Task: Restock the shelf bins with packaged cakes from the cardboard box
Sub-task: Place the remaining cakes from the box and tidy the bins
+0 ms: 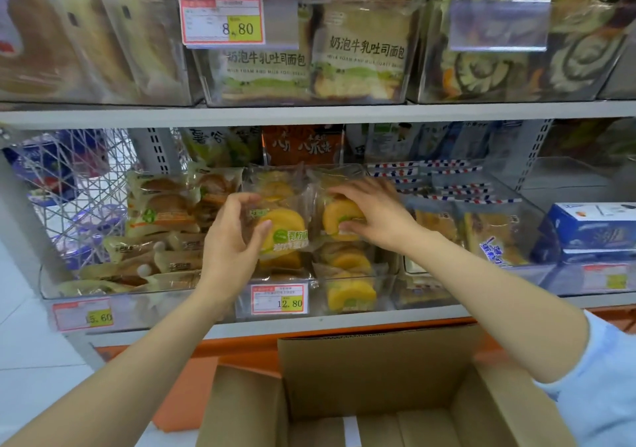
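Setting: shop shelving, two tiers of clear bins; white lower shelf [344, 319] carrying the bin being filled.
Landmark: 12.80 price tag [278, 299], fixed to the front of the middle bin [385, 295].
Left hand [230, 240]: above and left of the 12.80 price tag; grip clamped on a packaged cake [283, 231], thumb on its near face, fingers curled over its left edge.
Right hand [373, 216]: above and right of the tag; grip pinched together on a second packaged cake [339, 219], fingertips over the top, thumb beneath.
Held cakes: yellow rolls in clear wrap, side by side, at the top of the middle bin.
Stock in bin: more yellow cake packs [349, 291] stacked just right of the tag.
Cardboard box [378, 377]: open, directly below the tag, in front of the shelf; flaps up, contents impossible to tell.
Neighbours: bin of pale bun packs [161, 219] left of the tag; blue cartons [592, 229] far right.
Upper tier: toast loaves [361, 50] above the tag.
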### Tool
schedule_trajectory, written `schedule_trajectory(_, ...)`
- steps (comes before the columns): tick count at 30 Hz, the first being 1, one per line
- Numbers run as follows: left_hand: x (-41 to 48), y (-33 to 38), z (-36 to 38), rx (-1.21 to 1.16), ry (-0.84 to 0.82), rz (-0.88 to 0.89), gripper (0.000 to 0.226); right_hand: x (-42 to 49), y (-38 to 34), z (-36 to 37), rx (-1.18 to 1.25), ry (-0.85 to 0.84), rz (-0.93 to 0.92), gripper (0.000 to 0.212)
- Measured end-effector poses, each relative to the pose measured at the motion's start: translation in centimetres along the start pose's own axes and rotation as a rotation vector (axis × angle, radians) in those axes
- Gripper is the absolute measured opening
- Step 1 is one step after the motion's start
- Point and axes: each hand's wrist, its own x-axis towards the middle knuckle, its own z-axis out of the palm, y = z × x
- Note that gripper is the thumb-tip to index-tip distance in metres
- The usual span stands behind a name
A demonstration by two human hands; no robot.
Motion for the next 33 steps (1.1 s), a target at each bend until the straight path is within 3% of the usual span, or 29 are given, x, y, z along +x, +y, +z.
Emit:
schedule_trajectory(3,0.0,-0.5,-0.3,0.014,0.006,-0.028,0.033,0.7,-0.5,0.0,-0.058,-0.033,0.004,0.064)
schedule_trajectory(7,-0.1,-0.8,-0.4,0.067,-0.127,-0.149,0.032,0.3,-0.3,-0.3,-0.022,-0.098,-0.012,0.063)
schedule_trajectory(11,0.6,-0.1,0.2,0.465,-0.174,-0.083,0.030,-1.0,0.3,-0.6,0.011,-0.101,-0.045,0.071)
schedule_trajectory(15,0.3,-0.6,0.2,0.696,-0.223,0.058,0.033,-1.9,-0.7,-1.2,0.048,0.031,-0.035,0.070)
schedule_trajectory(19,-0.7,-1.1,-0.4,0.734,-0.306,0.119,0.064,-2.0,-4.0,-0.9,0.091,0.055,-0.136,0.064)
schedule_trajectory(25,-3.8,-1.6,-4.8,0.693,-0.131,0.022,0.058,1.2,-9.8,0.9,0.228,-0.079,-0.245,0.062)
schedule_trajectory(29,-6.7,-4.1,-7.9,0.833,-0.252,-0.078,0.064,2.6,-10.6,3.1,0.098,-0.243,-0.227,0.063)
schedule_trajectory(33,-9.0,-5.9,-8.6,0.857,-0.360,-0.183,0.080,3.3,-9.5,4.9,-0.015,-0.207,-0.222,0.068)
